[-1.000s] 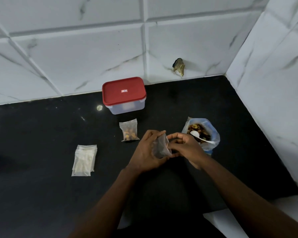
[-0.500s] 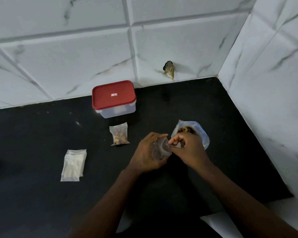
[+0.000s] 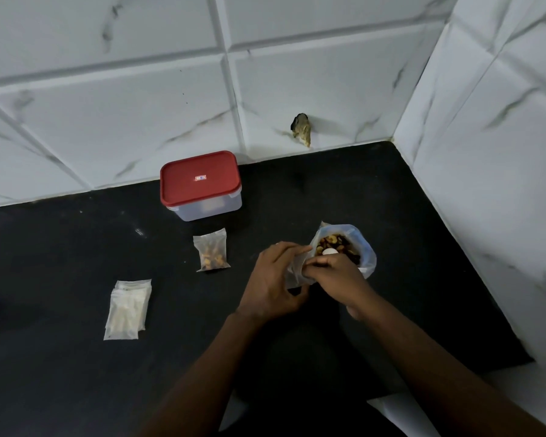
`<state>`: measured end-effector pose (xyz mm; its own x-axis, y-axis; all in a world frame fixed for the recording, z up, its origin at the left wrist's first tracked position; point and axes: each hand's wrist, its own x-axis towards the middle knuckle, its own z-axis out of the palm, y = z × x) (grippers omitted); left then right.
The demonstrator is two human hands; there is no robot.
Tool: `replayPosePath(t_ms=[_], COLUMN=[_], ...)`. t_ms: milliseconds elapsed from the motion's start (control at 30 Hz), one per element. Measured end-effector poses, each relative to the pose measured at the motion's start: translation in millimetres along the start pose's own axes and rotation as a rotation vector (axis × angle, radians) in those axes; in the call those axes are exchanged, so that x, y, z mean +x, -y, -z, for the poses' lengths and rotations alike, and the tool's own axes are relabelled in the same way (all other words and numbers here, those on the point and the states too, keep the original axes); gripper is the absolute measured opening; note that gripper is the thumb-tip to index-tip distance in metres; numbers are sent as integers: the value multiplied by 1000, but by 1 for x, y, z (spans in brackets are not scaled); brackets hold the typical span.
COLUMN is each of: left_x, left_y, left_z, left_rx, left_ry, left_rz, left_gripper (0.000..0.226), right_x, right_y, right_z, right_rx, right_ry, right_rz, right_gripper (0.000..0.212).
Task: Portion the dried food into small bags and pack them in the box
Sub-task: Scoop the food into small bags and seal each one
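While our left hand (image 3: 273,279) grips small bag (image 3: 295,273), right hand (image 3: 336,275) pinching its mouth beside dried-food bag (image 3: 364,250), we risk wrist knocking that over; 1 filled bag (image 3: 212,252) lies near lidded box (image 3: 208,209).

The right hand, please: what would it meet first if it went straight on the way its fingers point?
The right hand points leftward: first the small bag that it pinches, then probably the left hand holding that bag from the other side.

The right hand (image 3: 334,275) covers the handle of the white spoon (image 3: 329,251) and much of the small bag (image 3: 298,272). The label (image 3: 200,177) on the red lid (image 3: 183,187) is too small to read.
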<state>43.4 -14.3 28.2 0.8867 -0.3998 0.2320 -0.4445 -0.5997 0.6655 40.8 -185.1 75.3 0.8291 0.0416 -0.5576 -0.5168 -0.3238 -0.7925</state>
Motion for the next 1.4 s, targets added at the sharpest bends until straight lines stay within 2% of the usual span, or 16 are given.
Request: replayPosePath(t_ms=[200, 367, 500, 633, 800, 933, 1167, 1300, 1400], left_x=[2, 3, 4, 6, 7, 8, 5, 4, 3], left_y=[1, 5, 7, 6, 6, 7, 7, 5, 3], left_z=[-1, -2, 0, 2, 2, 0, 4, 5, 7], left_rx=[-20, -55, -59, -75, -61, -2, -9, -60, -94], left_ry=[-7, 6, 35, 17, -18, 6, 2, -7, -13], left_rz=[12, 53, 90, 114, 69, 68, 77, 106, 151], left_gripper=[66, 76, 88, 84, 74, 77, 79, 78, 74], right_x=[-4, -6, -8, -5, -7, -12, -9, -7, -10], right_y=[5, 5, 10, 12, 16, 18, 20, 19, 23], right_z=[5, 5, 4, 1, -1, -2, -2, -1, 0], right_rx=[-30, -11, 117, 162, 88, 8, 110, 201, 207], right_ry=[38, 76, 62, 36, 56, 45, 29, 48, 22], right_rz=[27, 51, 7, -110, -32, 34, -67, -16, -79], right_gripper=[7, 26, 13, 16, 29, 8, 16, 27, 21])
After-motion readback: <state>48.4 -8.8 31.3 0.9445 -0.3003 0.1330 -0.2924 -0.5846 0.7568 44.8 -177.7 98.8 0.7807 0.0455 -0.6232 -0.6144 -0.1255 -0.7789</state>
